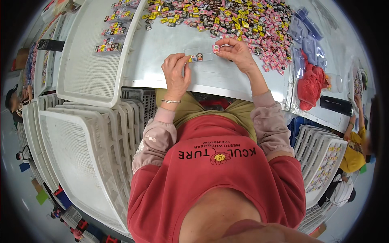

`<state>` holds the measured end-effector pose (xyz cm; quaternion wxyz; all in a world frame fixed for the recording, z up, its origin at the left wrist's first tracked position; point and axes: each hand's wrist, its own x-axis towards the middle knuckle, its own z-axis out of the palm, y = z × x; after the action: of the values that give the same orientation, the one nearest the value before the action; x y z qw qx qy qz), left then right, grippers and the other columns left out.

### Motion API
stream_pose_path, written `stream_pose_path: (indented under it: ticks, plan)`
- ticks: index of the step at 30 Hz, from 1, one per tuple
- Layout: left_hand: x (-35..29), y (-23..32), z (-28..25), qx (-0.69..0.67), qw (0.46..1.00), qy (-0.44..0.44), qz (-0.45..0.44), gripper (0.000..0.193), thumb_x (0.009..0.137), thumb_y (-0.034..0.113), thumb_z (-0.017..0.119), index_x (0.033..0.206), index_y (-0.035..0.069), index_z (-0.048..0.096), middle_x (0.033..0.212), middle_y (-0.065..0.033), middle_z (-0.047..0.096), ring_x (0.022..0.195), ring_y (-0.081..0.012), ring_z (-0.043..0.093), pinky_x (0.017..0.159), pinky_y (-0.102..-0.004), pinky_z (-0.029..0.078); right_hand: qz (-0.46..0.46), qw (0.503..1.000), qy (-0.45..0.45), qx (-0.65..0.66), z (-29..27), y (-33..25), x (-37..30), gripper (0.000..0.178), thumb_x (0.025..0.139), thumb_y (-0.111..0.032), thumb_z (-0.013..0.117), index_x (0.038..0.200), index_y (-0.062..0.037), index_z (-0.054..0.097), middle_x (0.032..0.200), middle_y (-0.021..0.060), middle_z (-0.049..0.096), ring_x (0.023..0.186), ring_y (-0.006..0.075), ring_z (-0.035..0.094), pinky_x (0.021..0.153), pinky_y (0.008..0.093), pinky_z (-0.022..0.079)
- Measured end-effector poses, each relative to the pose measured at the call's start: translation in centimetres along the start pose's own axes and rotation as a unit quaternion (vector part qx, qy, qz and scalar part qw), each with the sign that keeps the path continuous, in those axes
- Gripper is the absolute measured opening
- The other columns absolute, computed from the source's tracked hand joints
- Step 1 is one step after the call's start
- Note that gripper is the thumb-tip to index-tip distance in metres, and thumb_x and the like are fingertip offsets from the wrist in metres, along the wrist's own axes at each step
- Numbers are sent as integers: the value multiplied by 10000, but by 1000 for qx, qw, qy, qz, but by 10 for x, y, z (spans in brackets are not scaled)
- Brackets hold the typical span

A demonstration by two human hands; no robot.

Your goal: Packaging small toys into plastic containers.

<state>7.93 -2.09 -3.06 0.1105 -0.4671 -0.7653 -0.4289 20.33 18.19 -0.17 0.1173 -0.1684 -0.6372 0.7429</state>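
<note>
My left hand grips the left end of a clear plastic tray just above the metal table. In that narrow tray sit a few small square pieces, yellow and dark ones among them. Between thumb and fingertips, my right hand pinches one pink square piece by the tray's right end. Beyond both hands spreads a large heap of similar pink, yellow and dark pieces; whether they are wrapped sweets, I cannot tell.
On the left, a white mesh tray carries several filled clear trays. Stacked white trays stand below it, and more at right. Clear empty trays, a red cloth and a black cylinder lie right. Other people work nearby.
</note>
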Motion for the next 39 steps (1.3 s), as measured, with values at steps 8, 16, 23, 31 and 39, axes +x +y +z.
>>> stream_pose_path:
  ticks: [8,16,23,31,39]
  plan:
    - [11,9,3,-15,1000,-6,-1,245,750,18,613,987,71,641,990,-66,596,959,-243,541,812,-364,410,0,1000,-15,-16,6,-1,2,304,810,-17,668,1105,-17,594,954,21,643,883,90,622,805,222,488]
    - [39,27,7,-307,929,-54,-198,216,814,40,601,1028,28,628,919,-124,627,805,-239,595,700,-337,484,-18,999,-43,-11,13,-5,6,258,831,-40,620,1088,-14,636,897,15,653,824,67,608,720,216,482]
    - [17,10,6,-62,995,-65,38,239,737,8,614,976,16,622,974,-114,605,950,-307,544,833,-392,440,-30,960,-123,-251,-10,-3,32,149,799,-35,611,931,21,653,908,62,661,839,125,625,746,248,490]
    - [-2,12,23,-37,991,-84,99,254,717,-39,617,969,-6,632,1013,-115,606,965,-295,550,842,-391,438,-199,828,-172,-494,26,4,66,92,689,-17,621,779,-3,632,760,123,619,729,262,613,629,368,473]
    - [-5,11,23,-56,991,-98,69,267,717,-28,604,984,-24,607,1018,-133,571,996,-312,525,864,-402,419,-239,838,-6,-491,45,28,27,103,726,-56,623,825,-34,641,780,112,598,815,312,598,678,411,486]
